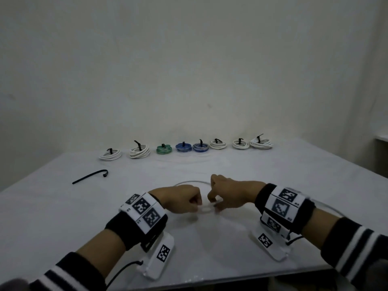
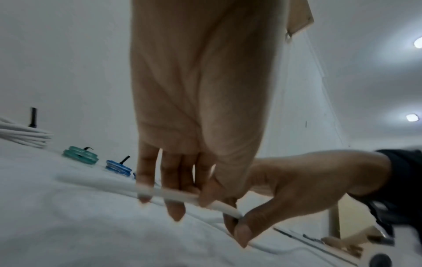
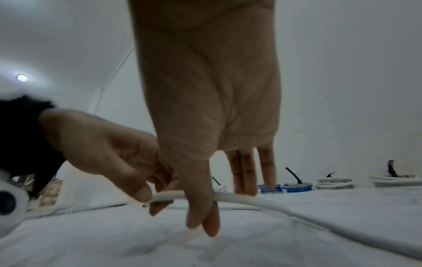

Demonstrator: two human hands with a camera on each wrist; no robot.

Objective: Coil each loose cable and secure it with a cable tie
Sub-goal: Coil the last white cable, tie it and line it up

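White cable (image 3: 258,200) is pinched at its end by left hand (image 1: 184,199) & right hand (image 1: 225,196), low over table (image 1: 273,169) centre; rest is looped behind. Loose black tie (image 1: 90,176) lies far left.

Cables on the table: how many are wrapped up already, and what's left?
Eight tied coils line the back of the table. Both hands, left hand and right hand, pinch one loose white cable, still uncoiled. A spare black cable tie waits for it.
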